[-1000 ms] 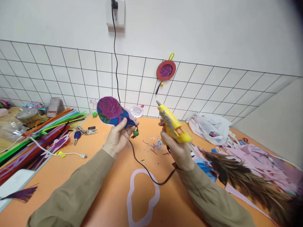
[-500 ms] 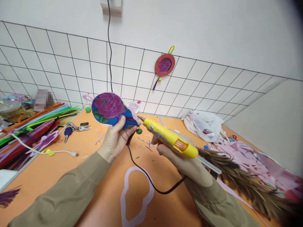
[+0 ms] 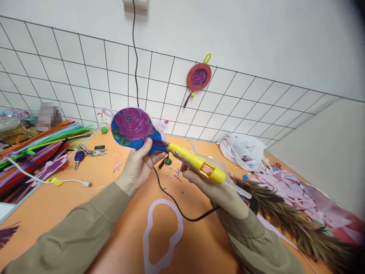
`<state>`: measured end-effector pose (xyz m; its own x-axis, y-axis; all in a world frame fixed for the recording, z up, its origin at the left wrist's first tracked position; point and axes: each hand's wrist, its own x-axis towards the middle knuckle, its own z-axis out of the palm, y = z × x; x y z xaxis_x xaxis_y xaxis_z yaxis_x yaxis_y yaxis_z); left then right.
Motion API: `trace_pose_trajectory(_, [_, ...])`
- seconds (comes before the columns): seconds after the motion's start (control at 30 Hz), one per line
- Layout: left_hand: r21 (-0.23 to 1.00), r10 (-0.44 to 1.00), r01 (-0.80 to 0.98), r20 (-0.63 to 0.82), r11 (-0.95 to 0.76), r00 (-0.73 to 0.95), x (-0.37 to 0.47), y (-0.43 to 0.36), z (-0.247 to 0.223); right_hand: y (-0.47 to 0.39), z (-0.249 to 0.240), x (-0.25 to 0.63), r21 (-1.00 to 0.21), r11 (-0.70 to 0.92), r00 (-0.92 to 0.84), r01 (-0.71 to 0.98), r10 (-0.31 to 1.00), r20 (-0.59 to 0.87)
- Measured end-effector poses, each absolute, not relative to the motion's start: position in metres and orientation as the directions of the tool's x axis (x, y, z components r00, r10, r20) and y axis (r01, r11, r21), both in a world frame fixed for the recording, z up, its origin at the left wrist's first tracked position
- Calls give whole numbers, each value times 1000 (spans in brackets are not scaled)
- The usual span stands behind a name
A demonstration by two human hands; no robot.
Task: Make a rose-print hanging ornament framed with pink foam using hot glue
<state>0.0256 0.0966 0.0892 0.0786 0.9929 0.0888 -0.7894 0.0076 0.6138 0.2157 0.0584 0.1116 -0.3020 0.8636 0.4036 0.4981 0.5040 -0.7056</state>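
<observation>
- Two hands are grasping: the left hand [image 3: 138,167] pinches the rose-printed piece [image 3: 132,125], the right hand [image 3: 216,194] is closed around a yellow glue gun [image 3: 188,160].
- The piece is above the orange table [image 3: 125,228]: purple rose, green leaves, blue ground, pale border; from its narrow end hang a green bead [image 3: 168,161] and a dark tassel [image 3: 161,164].
- The nozzle [image 3: 166,144] is at this end; if it touches, I cannot tell.
- The black cord [image 3: 178,209] curves near a pink paper outline [image 3: 146,243].
- Farther are keys [image 3: 98,152], a white bag [image 3: 242,150], brown feathers [image 3: 276,205].
- Any print on the black tag [image 3: 99,147] is too small for reading.
</observation>
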Motion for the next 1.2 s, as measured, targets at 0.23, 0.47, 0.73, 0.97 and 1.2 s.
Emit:
trace_pose_trajectory(0.23, [614, 993, -789, 95, -2, 71, 26, 98, 84, 59, 110, 218, -590, 613, -344, 525, 787, 512])
trace_pose_trajectory(0.47, [605, 989, -796, 124, -11, 81, 25, 97, 84, 59, 104, 219, -469, 642, -358, 606, 747, 560])
trace_pose_trajectory(0.73, [571, 990, -819, 85, 44, 112, 25, 96, 84, 55, 104, 217, -266, 732, -419, 627, 605, 677])
trace_pose_trajectory(0.97, [524, 983, -850, 117, 57, 139, 24, 98, 81, 49, 109, 214, -89, 747, -450, 659, 486, 749])
trace_pose_trajectory(1.2, [498, 989, -864, 72, 76, 129, 24, 97, 84, 46, 108, 215, 40, 718, -504, 695, 447, 739])
